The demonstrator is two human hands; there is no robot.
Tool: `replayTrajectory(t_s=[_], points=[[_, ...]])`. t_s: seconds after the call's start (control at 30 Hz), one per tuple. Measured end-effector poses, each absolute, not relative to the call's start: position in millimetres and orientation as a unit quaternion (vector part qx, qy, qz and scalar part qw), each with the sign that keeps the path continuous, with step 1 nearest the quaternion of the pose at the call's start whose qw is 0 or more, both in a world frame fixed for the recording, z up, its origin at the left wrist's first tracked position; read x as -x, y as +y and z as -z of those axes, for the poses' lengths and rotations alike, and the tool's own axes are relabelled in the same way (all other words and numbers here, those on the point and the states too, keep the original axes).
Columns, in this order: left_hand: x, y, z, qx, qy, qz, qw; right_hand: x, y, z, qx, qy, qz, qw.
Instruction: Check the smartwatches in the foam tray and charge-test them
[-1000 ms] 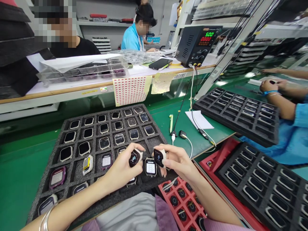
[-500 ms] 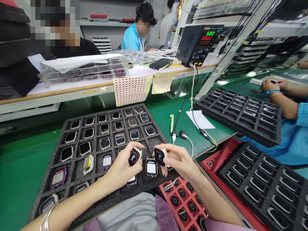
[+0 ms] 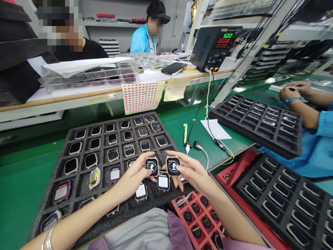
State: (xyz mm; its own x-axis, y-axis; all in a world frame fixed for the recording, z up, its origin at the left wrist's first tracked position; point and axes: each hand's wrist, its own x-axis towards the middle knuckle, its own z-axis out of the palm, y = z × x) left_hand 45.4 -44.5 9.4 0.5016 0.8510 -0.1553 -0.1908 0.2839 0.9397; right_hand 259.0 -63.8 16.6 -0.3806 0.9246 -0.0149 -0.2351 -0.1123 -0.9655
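Observation:
My left hand (image 3: 131,177) grips a small watch body (image 3: 152,166) with a lit screen, held face up. Beside it my right hand (image 3: 191,172) grips a second lit watch body (image 3: 173,165), thumb resting on its screen. Both hover over the near right corner of a black foam tray (image 3: 83,185) with many pockets holding watch bodies. Two lit watches (image 3: 163,181) lie in the pockets just below my fingers.
A red tray (image 3: 197,217) of round parts lies under my right forearm. Black trays (image 3: 256,121) of watches stand to the right, where another person's hands (image 3: 293,92) work. A power supply (image 3: 213,47), cables (image 3: 205,104), a pen and white paper (image 3: 214,129) lie beyond.
Both hands have turned their watches from tilted toward each other to face up and side by side. A lit watch under my left hand has come into view.

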Motion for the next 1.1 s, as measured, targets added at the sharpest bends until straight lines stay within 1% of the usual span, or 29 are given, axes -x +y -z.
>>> replayTrajectory(t_s=[0.2,0.4,0.73,0.9,1.0,1.07,1.1], points=[[-43.4,-47.9,-9.5,-0.499,0.331,-0.344,0.723,-260.1,-64.4,-11.1,0.35,-0.52,-0.645,0.437],[-44.2,-47.9,-14.0,-0.504,0.335,-0.358,0.711,-260.0,-65.6,-9.9,0.362,-0.532,-0.623,0.445],[-45.2,-48.5,-15.8,-0.51,0.342,-0.358,0.703,-258.3,-66.3,-10.7,0.396,-0.542,-0.6,0.436],[-46.1,-47.1,-18.0,-0.518,0.35,-0.367,0.689,-260.5,-69.9,-17.4,0.365,-0.571,-0.619,0.397],[-47.6,-46.3,-18.5,-0.502,0.356,-0.369,0.697,-268.9,-65.4,-23.9,0.374,-0.595,-0.619,0.35],[-48.8,-45.9,-18.3,-0.491,0.353,-0.37,0.705,-278.1,-54.8,-25.9,0.391,-0.631,-0.59,0.32],[-49.4,-45.8,-18.0,-0.487,0.351,-0.371,0.708,-283.0,-47.3,-25.6,0.405,-0.658,-0.555,0.307]])
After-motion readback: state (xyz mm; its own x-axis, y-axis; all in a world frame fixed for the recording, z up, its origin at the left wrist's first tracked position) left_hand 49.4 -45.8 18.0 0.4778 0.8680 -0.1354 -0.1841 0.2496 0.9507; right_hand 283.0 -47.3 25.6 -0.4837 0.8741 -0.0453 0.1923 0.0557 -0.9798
